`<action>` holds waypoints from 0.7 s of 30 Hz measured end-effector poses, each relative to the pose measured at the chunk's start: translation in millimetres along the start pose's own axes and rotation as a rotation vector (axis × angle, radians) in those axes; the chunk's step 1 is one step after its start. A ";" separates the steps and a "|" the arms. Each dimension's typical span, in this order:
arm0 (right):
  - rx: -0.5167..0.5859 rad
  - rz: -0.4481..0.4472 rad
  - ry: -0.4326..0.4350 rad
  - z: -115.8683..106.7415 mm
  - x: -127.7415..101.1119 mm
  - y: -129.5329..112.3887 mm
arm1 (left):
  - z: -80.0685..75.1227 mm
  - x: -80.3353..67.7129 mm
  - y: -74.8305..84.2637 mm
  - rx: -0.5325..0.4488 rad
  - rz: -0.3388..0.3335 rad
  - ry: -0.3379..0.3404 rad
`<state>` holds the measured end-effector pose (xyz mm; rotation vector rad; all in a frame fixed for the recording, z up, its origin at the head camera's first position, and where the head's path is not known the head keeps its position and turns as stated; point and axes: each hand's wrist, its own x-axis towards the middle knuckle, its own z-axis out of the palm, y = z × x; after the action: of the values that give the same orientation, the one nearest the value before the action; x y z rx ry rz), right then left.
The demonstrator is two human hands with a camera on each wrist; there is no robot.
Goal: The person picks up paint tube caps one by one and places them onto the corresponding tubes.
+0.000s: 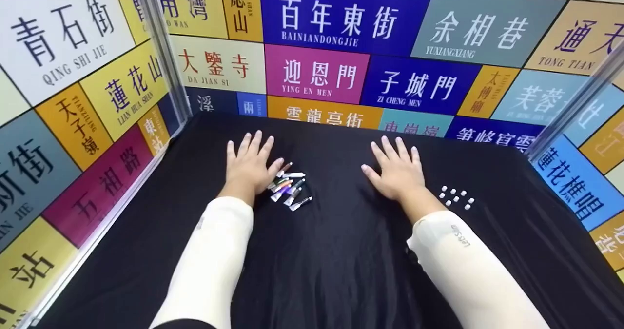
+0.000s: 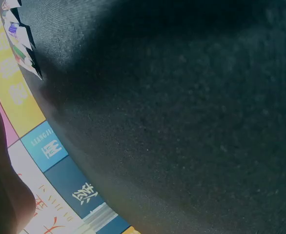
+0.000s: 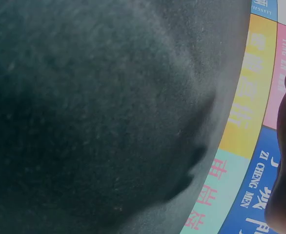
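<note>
Two hands lie flat on the black-clothed bench, fingers spread, holding nothing. Left hand sits just beside the pile of small paint tubes, off its thumb side, mostly pointing away-right. Right hand has little white caps near its outer side.

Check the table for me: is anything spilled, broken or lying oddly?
Nothing looks spilled or damaged. The small tubes lie in a loose, crisscrossed heap beside the left hand, while the white caps sit in a tidy cluster near the right hand. Both hands rest flat on the black cloth, holding nothing.
</note>
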<state>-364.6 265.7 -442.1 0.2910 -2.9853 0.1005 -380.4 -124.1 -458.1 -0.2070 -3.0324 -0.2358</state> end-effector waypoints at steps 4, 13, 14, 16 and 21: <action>0.026 0.000 0.004 -1.2 -1.8 1.4 | 3.2 -0.4 1.2 -0.027 -0.005 0.011; 0.083 -0.005 0.016 -8.9 -7.4 8.8 | 7.2 -7.9 10.8 -0.106 0.053 0.072; 0.083 -0.004 0.018 -9.4 -8.4 10.7 | 7.5 -9.0 13.0 -0.115 0.058 0.077; 0.087 -0.001 0.025 -10.3 -10.4 14.3 | 9.5 -10.4 17.1 -0.130 0.068 0.078; 0.114 -0.002 0.047 -11.1 -14.6 20.5 | 14.5 -15.1 26.5 -0.173 0.094 0.095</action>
<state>-352.9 289.4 -434.3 0.3002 -2.9379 0.2746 -362.9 -97.8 -470.0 -0.3404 -2.8989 -0.4860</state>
